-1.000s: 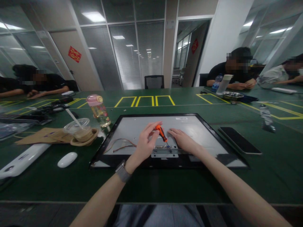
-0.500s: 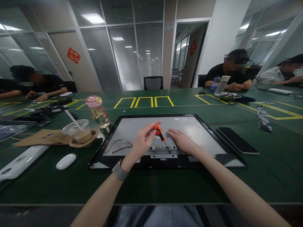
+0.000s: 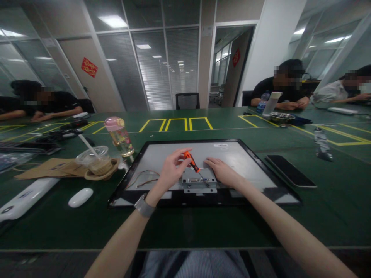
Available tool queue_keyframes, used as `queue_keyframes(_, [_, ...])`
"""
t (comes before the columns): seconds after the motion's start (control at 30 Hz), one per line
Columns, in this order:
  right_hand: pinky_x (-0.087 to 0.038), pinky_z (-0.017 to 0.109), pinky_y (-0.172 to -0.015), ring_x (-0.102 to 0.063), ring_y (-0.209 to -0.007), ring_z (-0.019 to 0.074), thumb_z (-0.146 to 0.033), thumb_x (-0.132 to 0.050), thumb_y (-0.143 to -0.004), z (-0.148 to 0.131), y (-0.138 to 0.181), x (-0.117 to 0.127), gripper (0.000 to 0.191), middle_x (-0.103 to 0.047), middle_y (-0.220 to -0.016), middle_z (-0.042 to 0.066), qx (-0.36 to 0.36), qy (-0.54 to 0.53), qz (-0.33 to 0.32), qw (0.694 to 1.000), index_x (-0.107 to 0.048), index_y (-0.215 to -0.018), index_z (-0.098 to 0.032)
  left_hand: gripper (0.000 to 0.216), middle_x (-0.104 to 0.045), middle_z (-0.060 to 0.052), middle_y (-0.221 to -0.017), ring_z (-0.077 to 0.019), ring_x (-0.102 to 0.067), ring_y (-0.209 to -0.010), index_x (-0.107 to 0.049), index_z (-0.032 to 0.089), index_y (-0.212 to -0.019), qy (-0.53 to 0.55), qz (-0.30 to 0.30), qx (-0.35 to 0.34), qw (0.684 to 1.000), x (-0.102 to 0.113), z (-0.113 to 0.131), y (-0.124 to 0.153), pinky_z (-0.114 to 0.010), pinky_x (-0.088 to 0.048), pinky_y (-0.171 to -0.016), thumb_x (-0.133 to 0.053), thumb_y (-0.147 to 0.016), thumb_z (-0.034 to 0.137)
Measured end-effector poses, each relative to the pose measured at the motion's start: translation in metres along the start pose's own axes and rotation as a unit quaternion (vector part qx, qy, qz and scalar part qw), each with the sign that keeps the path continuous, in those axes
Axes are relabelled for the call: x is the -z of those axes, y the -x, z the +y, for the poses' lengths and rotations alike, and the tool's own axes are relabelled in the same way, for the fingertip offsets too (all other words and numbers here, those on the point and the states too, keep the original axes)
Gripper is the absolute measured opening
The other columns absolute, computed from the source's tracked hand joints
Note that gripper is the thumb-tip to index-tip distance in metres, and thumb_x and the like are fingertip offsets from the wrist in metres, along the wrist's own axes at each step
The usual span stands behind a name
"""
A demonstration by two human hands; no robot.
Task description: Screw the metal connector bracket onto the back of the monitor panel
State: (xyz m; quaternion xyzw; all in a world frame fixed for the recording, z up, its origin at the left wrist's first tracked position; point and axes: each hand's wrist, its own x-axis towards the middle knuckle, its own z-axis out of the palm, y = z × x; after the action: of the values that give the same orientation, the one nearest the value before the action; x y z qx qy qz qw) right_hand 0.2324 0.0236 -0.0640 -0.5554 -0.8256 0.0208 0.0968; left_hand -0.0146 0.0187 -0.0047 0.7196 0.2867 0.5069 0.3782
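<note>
A flat display panel with a black frame and grey back lies on the green table. Near its front edge sits a metal bracket with a row of connectors. My left hand, wearing a watch, is closed around the orange and black handle of a screwdriver. The handle leans to the left, and the thin shaft points down at the connectors; the exact spot its tip meets is too small to tell. My right hand lies with fingers stretched out beside the bracket's right end. Thin wires run left of the bracket.
A phone lies right of the panel. On the left are a pink-lidded bottle, a plastic cup with a straw, a white mouse-shaped case and a long white device. Several people sit across the table.
My left hand has shifted slightly left, and the screwdriver handle tilts further left, showing more of the bracket. My right hand has stayed in place.
</note>
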Motion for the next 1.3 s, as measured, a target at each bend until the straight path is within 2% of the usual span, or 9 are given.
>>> queue_keyframes(0.1, [-0.038,0.045,-0.113,-0.052,-0.133,0.0267,0.001,-0.035,-0.088,0.0,0.0,0.0,0.058,-0.05,-0.149,0.019,0.005,0.003,0.002,1.0,-0.05,-0.143,-0.013,0.022,-0.065,-0.005,-0.101,-0.0129,-0.068,-0.079,-0.071,0.017,-0.101,-0.023,0.042,0.008,0.999,-0.002,-0.005,-0.001,-0.023,-0.061,-0.066,-0.071,-0.083,0.029])
queue_keyframes(0.2, [-0.04,0.045,-0.111,-0.054,-0.131,0.0278,0.001,-0.035,-0.089,0.0,0.0,0.0,0.057,-0.05,-0.148,0.02,0.009,0.007,0.004,1.0,-0.05,-0.142,-0.011,0.019,-0.065,-0.003,-0.095,-0.0123,-0.068,-0.079,-0.071,0.016,-0.096,-0.036,0.054,0.0,0.998,-0.003,-0.005,0.0,-0.023,-0.06,-0.069,-0.072,-0.082,0.028])
queue_keyframes(0.3, [-0.039,0.047,-0.112,-0.053,-0.132,0.0282,0.001,-0.034,-0.088,0.001,0.0,-0.001,0.058,-0.05,-0.148,0.02,0.014,0.005,0.009,1.0,-0.05,-0.142,-0.011,0.021,-0.066,-0.004,-0.099,-0.0139,-0.069,-0.085,-0.07,0.018,-0.104,-0.041,0.043,-0.02,0.998,-0.004,-0.001,0.002,-0.026,-0.059,-0.077,-0.069,-0.084,0.025])
queue_keyframes(0.47, [-0.037,0.046,-0.114,-0.052,-0.133,0.0277,0.003,-0.036,-0.086,0.001,0.0,-0.002,0.06,-0.049,-0.149,0.02,0.018,0.006,0.012,1.0,-0.05,-0.142,-0.012,0.031,-0.068,-0.011,-0.119,-0.0194,-0.069,-0.104,-0.061,0.018,-0.125,0.015,-0.022,-0.054,0.998,-0.011,0.009,0.009,-0.034,-0.056,-0.093,-0.054,-0.095,0.024])
queue_keyframes(0.57, [-0.037,0.046,-0.114,-0.051,-0.135,0.027,0.004,-0.036,-0.085,0.002,-0.001,-0.003,0.062,-0.049,-0.149,0.02,0.012,0.005,0.013,1.0,-0.05,-0.143,-0.013,0.03,-0.066,-0.011,-0.122,-0.02,-0.067,-0.105,-0.063,0.02,-0.123,0.016,-0.009,-0.07,0.997,-0.017,0.01,0.013,-0.033,-0.058,-0.09,-0.054,-0.096,0.028])
queue_keyframes(0.73, [-0.037,0.046,-0.113,-0.051,-0.134,0.0261,0.005,-0.036,-0.084,0.004,-0.002,-0.006,0.062,-0.049,-0.149,0.02,0.017,0.01,0.013,1.0,-0.049,-0.143,-0.013,0.017,-0.065,-0.006,-0.099,-0.0154,-0.066,-0.09,-0.071,0.02,-0.106,-0.033,0.071,-0.103,0.992,-0.025,0.011,0.017,-0.028,-0.058,-0.08,-0.065,-0.09,0.026])
queue_keyframes(0.9, [-0.039,0.046,-0.112,-0.051,-0.134,0.027,0.004,-0.036,-0.084,0.003,-0.002,-0.005,0.062,-0.049,-0.149,0.02,0.013,0.017,0.009,1.0,-0.05,-0.143,-0.012,0.031,-0.07,-0.008,-0.111,-0.0172,-0.07,-0.098,-0.062,0.021,-0.125,-0.049,0.03,-0.098,0.994,-0.024,0.014,0.018,-0.03,-0.059,-0.087,-0.056,-0.096,0.024])
queue_keyframes(1.1, [-0.039,0.047,-0.112,-0.052,-0.133,0.0274,0.003,-0.04,-0.084,0.002,-0.002,-0.004,0.061,-0.05,-0.148,0.02,0.011,0.016,0.011,1.0,-0.05,-0.142,-0.013,0.03,-0.071,-0.003,-0.099,-0.0123,-0.068,-0.08,-0.066,0.023,-0.119,-0.113,0.037,-0.129,0.984,-0.024,0.01,0.019,-0.023,-0.06,-0.074,-0.067,-0.09,0.03])
queue_keyframes(1.3, [-0.04,0.047,-0.111,-0.053,-0.133,0.0288,0.003,-0.038,-0.086,0.001,-0.001,-0.003,0.058,-0.051,-0.147,0.023,0.019,0.007,0.013,1.0,-0.051,-0.141,-0.011,0.028,-0.071,-0.005,-0.101,-0.0137,-0.069,-0.084,-0.065,0.022,-0.12,-0.103,0.014,-0.154,0.983,-0.025,0.008,0.019,-0.024,-0.061,-0.075,-0.063,-0.093,0.03])
